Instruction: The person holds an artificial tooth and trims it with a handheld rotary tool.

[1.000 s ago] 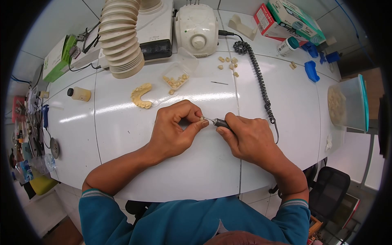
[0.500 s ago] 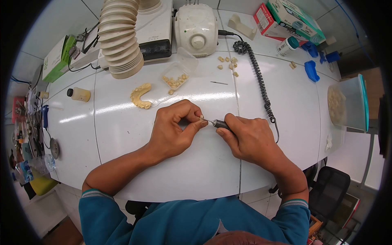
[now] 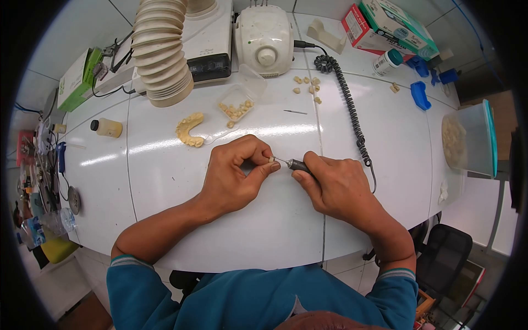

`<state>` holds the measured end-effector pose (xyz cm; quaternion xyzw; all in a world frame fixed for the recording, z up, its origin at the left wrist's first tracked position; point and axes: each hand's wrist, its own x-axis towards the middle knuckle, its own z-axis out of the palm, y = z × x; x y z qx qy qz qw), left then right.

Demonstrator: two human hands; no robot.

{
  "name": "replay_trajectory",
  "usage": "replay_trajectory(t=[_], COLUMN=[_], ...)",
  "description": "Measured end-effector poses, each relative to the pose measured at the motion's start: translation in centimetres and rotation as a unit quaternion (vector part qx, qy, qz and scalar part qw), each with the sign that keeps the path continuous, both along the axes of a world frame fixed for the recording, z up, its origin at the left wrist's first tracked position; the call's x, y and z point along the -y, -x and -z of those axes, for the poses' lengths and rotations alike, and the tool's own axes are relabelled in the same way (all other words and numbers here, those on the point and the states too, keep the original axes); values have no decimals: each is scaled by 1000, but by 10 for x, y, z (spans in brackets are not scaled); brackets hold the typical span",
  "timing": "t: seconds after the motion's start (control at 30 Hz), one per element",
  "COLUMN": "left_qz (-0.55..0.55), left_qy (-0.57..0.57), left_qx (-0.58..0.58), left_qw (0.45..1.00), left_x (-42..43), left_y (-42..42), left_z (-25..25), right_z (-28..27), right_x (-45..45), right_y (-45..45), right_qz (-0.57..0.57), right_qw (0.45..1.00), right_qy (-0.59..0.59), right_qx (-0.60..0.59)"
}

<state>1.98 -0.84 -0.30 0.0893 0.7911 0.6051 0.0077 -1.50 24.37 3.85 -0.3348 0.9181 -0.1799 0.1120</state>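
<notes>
Between thumb and index finger, my left hand [image 3: 236, 173] pinches a small cream tooth-shaped piece [image 3: 272, 159], mostly covered by the fingertips. My right hand [image 3: 341, 190] is wrapped round a dark rotary handpiece [image 3: 298, 166]. Its thin metal bit points left and reaches to the piece or very close to it; contact is too small to make out. Beyond my left hand lies a yellowish dental arch model [image 3: 190, 130]. Next to it, an open clear box [image 3: 235, 104] holds several cream pieces. A thin metal bit [image 3: 295, 112] lies on the white table [image 3: 264, 231].
A ribbed hose [image 3: 160, 55] hangs at the back left, beside a white control unit [image 3: 265, 44]. Its coiled black cable [image 3: 347, 93] runs down past my right hand. Several loose cream pieces [image 3: 314, 88] lie at the back. At the right stands a clear tub [image 3: 470, 137].
The handpiece and my right hand shift very slightly against the piece. My left hand keeps its pinch, with the piece turned a little. Everything else looks the same.
</notes>
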Motion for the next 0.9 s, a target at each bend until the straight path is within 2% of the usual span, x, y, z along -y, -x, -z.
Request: replay_trajectory(t=[0.9], left_qz=[-1], left_qy=[19], left_qx=[-11], left_qw=[1000], left_x=[-1], left_y=[0], left_z=[-1], right_z=[1], right_x=[-1], right_y=[0], right_qz=[1], right_qw=[1000], right_qy=[8], right_qx=[0])
